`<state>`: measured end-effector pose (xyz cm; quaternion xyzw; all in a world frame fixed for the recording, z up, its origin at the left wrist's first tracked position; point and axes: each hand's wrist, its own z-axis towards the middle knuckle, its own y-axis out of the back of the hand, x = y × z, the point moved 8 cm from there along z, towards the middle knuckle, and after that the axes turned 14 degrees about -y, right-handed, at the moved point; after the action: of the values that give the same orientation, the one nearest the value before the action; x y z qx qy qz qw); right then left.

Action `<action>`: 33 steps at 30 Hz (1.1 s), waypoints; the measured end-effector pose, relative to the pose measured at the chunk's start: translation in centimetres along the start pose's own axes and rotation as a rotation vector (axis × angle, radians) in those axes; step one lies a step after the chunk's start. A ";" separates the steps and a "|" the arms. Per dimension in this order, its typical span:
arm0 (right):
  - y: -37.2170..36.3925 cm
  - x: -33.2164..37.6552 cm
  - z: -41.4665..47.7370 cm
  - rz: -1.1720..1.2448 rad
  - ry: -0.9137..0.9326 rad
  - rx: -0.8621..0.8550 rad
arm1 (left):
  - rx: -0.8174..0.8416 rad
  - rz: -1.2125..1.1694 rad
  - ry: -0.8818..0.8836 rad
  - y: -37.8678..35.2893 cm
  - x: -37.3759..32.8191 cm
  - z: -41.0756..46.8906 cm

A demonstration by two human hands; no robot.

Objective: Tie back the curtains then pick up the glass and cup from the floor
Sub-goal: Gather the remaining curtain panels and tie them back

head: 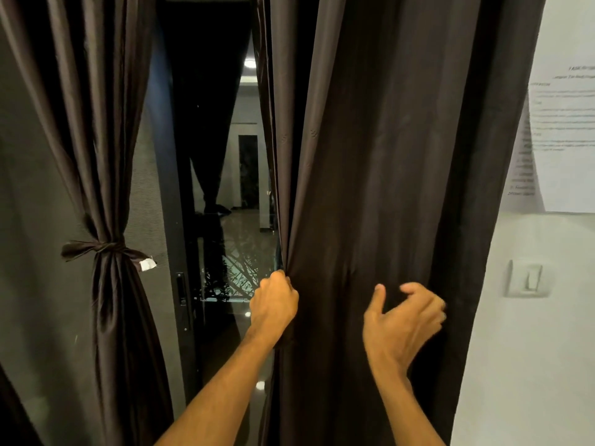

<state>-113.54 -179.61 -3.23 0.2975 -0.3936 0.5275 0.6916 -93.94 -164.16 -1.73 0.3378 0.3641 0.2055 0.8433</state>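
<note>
At 3 o'clock of the dark glass door (206, 156), the right curtain (386, 156) hangs loose. The left hand (273, 304) is closed on its inner edge. The right hand (402, 320) is spread, fingers curled, in front of the fabric. At 9 o'clock, the left curtain (96, 123) is gathered by a tieback (106, 247). Glass and cup are out of view.

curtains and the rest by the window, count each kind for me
curtains: 2, left curtain tied back, right curtain loose
hands: 2, left hand, right hand
paper sheets on wall: 2
wall switch: 1
total: 7
</note>
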 end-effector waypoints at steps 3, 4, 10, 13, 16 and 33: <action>0.6 -2.4 1.5 -0.012 -0.187 -0.001 | -0.011 -0.007 0.000 -0.1 -0.1 -0.1; 0.3 -2.9 1.6 -0.013 -0.203 0.040 | -0.013 -0.010 -0.001 -0.1 -0.2 -0.1; -2.0 -0.9 -1.0 -0.002 -0.032 0.338 | -0.005 -0.040 0.005 -0.8 -1.3 -0.6; -3.2 0.4 -2.5 -0.069 0.069 0.477 | 0.007 -0.065 -0.003 -1.2 -2.0 -0.9; -4.7 1.1 -3.9 -0.190 0.167 0.633 | 0.004 -0.076 -0.010 -1.4 -2.5 -1.1; -8.2 2.4 -6.9 -0.181 0.220 0.919 | 0.100 -0.275 0.026 -2.6 -4.2 -1.4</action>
<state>-103.75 -174.87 -4.70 0.5481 -0.0166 0.6128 0.5690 -97.42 -167.89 -2.34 0.3235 0.4274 0.0742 0.8409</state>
